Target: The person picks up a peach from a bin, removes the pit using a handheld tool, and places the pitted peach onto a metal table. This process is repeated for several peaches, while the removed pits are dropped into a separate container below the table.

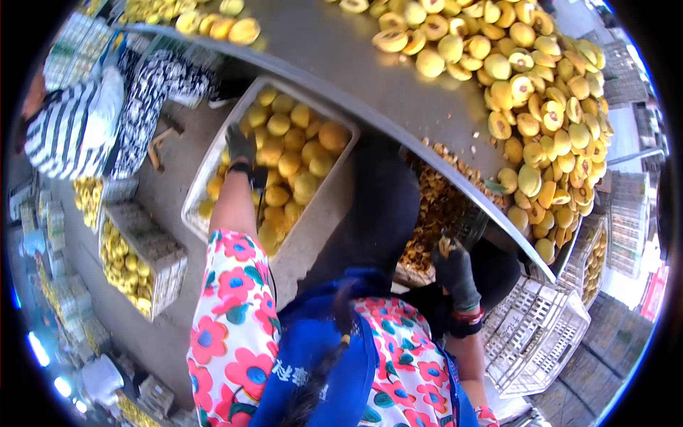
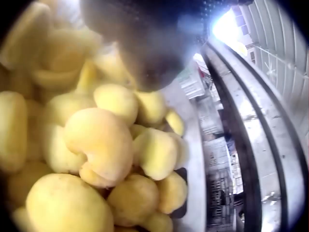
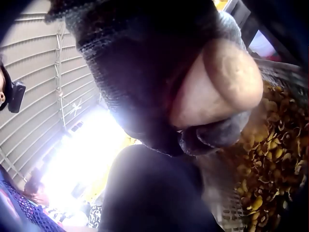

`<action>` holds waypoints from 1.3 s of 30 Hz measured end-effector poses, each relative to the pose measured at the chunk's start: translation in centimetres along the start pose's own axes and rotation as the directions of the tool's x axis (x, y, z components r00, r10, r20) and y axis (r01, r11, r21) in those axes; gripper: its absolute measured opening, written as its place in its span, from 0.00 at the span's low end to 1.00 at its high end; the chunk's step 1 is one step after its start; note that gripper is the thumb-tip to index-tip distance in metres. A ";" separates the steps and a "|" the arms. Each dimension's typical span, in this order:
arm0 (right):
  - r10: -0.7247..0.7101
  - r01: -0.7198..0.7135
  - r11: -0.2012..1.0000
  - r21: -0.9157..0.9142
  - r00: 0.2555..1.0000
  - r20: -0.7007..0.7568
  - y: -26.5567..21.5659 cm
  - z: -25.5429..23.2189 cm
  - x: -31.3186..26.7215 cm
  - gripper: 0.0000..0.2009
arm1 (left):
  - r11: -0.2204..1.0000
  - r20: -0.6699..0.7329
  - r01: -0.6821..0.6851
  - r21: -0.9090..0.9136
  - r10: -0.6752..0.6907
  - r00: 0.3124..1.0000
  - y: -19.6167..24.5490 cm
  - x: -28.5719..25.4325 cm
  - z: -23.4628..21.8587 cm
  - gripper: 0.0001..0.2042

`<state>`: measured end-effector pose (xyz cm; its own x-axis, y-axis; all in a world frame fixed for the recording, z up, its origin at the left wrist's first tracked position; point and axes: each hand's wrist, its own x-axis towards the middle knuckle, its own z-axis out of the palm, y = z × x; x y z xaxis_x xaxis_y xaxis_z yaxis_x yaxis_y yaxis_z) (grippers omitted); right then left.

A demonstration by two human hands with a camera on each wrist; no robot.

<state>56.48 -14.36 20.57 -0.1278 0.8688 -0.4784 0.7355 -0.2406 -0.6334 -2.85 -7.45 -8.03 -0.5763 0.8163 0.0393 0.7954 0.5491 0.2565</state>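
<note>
My left hand [image 1: 240, 144], in a dark glove, reaches over a white crate [image 1: 192, 201] of whole yellow peaches [image 1: 289, 164]. The left wrist view has that glove [image 2: 152, 53] blurred above the peaches [image 2: 99, 140]; I cannot tell whether its fingers hold one. Low on the other side, below the metal table's edge, is my gloved right hand [image 1: 455, 276]. Its fingers curl around a pale, rounded handle [image 3: 217, 87] that looks wooden. Whatever the handle belongs to is hidden by the glove.
Halved peaches [image 1: 523, 85] are heaped on the metal table [image 1: 320, 53]. Beneath its edge sits a container of brown-yellow scraps [image 1: 434, 199]. A white crate [image 1: 533, 331] stands at the right. Another crate of peaches [image 1: 163, 277] and a person in stripes [image 1: 71, 132] are at the left.
</note>
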 end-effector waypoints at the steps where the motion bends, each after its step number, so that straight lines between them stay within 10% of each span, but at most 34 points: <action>1: -0.065 0.064 0.998 -0.014 0.998 -0.020 -0.1 0.1 0.0 0.09 | 0.996 0.166 0.086 0.013 -0.087 0.982 1.8 0.0 -0.9 0.42; 8: -0.146 0.143 0.987 -0.072 0.989 -0.035 0.0 0.8 1.7 0.13 | 0.989 0.347 0.122 0.080 -0.142 0.927 6.5 0.2 -7.0 0.41; 10: -0.191 0.185 0.981 -0.055 0.973 -0.127 -0.3 0.7 2.1 0.13 | 0.993 -0.179 0.057 -0.106 -0.076 0.981 8.8 0.3 -9.2 0.26; 13: -0.223 0.227 0.974 -0.012 0.940 -0.259 0.0 -0.2 2.5 0.14 | 0.894 -0.632 -0.420 -0.157 0.236 0.738 16.6 0.9 -17.0 0.17; 18: -0.250 0.274 0.962 0.003 0.881 -0.402 -2.2 -3.0 3.2 0.09 | 0.563 -0.515 -0.643 -0.519 0.395 0.761 27.6 7.6 -17.7 0.26; 21: -0.249 0.305 0.951 0.044 0.847 -0.469 -2.3 -3.7 4.1 0.06 | 0.690 -0.206 -0.400 -0.604 0.350 0.914 34.6 15.0 -14.5 0.28; 25: -0.202 0.248 0.968 0.048 0.872 -0.445 -1.4 -4.5 5.1 0.07 | 0.458 -0.039 -0.197 -0.867 0.332 0.943 38.2 26.1 -7.5 0.29; 27: -0.167 0.199 0.979 0.035 0.893 -0.418 -0.5 -4.9 5.9 0.08 | 0.438 0.066 -0.079 -0.896 0.307 0.950 41.8 26.4 -9.6 0.30; 29: -0.135 0.162 0.986 0.030 0.900 -0.415 -0.8 -5.5 6.9 0.09 | 0.573 -0.019 -0.246 -0.781 0.373 0.928 43.7 27.6 -9.0 0.31; 33: -0.070 0.141 0.976 0.165 0.924 -0.376 -0.9 -5.4 8.5 0.07 | 0.139 0.262 0.224 -0.965 0.412 0.873 45.7 24.1 -11.5 0.28; 34: -0.071 0.138 0.978 0.157 0.924 -0.375 -1.6 -5.5 8.6 0.06 | 0.224 0.381 0.319 -0.921 0.343 0.859 47.0 22.1 -12.4 0.28; 36: -0.119 0.168 0.980 0.111 0.929 -0.351 -2.1 -5.5 8.8 0.06 | 0.246 0.101 -0.016 -0.969 0.458 0.883 49.2 18.9 -12.9 0.27; 39: -0.171 0.244 0.960 0.137 0.899 -0.403 -2.1 -4.9 8.6 0.07 | 0.158 0.104 0.024 -0.987 0.521 0.847 50.2 17.3 -13.6 0.24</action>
<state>57.11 -4.25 20.81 0.0277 0.9967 -0.0769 0.5836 -0.0786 -0.8082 24.54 31.73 18.69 -0.0539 0.9963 0.0668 -0.0731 -0.0706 0.9948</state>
